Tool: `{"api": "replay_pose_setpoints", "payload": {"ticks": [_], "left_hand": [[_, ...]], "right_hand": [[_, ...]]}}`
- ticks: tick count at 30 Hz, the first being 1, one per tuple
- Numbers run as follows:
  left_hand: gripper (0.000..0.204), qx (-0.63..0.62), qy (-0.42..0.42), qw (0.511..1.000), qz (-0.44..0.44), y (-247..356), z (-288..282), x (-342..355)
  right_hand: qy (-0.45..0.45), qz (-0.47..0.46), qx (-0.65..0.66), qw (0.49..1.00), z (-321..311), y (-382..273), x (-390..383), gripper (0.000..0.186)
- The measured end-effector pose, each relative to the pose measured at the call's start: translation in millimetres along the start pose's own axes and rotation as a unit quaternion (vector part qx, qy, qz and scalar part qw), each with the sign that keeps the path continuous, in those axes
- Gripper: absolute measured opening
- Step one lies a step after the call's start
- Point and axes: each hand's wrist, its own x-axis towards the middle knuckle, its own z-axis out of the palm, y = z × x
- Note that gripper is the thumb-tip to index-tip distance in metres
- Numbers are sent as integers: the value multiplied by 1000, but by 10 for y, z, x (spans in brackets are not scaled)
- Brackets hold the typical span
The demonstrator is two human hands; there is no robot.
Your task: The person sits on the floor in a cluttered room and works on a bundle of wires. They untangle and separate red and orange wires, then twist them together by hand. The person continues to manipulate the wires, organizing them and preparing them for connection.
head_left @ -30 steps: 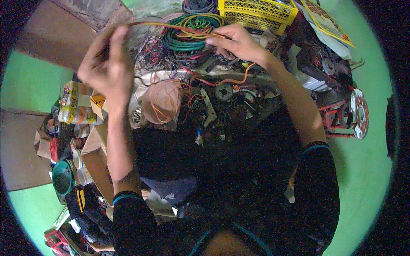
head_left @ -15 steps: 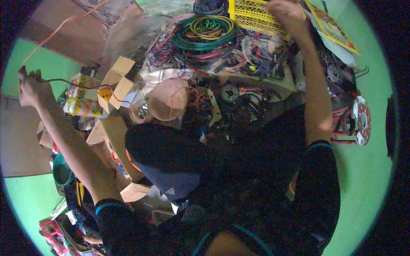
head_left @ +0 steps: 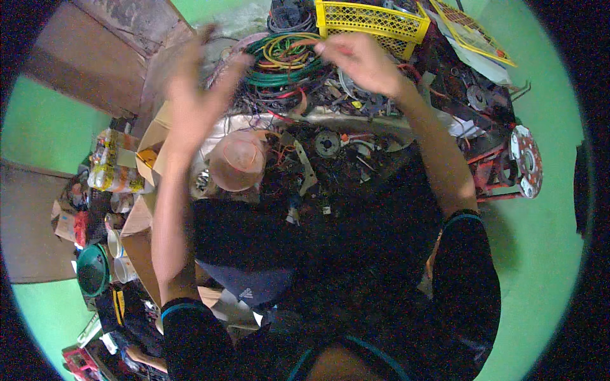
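My left hand, blurred, is raised with fingers spread beside the coiled green hoses. My right hand pinches a thin orange wire over the green and yellow coils, in front of a yellow perforated crate. Tangled wires and small parts lie around the coils. Nearer me, a pale round container has orange wire over it, beside dark metal parts and a grey disc.
Taped packages, cardboard boxes and a green basin crowd the left. A red metal frame with a white disc stands at the right. A yellow grid panel leans at the upper right, before green walls.
My left hand has come back from the far left, where it stretched the wire, and its fingers have opened. My right hand has dropped from the crate toward the coils.
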Motion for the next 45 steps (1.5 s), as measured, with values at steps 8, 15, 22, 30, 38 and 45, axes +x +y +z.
{"api": "replay_pose_setpoints", "payload": {"ticks": [8,15,22,30,38,45], "left_hand": [[22,3,-105,994,44,6,251,-138],[30,155,74,984,54,-1311,-1016,110],[29,342,47,906,-245,-1901,-1553,-130],[40,0,-59,996,-64,-727,-288,-77],[14,-38,-87,995,-44,62,558,-389],[24,23,137,979,-147,-1176,-278,-379]], "right_hand": [[-251,-17,103,962,-171,87,-28,25],[-204,187,154,949,-577,532,-141,30],[-147,177,80,970,-844,1001,-272,36],[-35,-25,78,996,-261,179,-66,24],[-168,-27,19,985,-15,-135,-91,23],[-140,80,-4,987,-407,406,-183,31]]}}
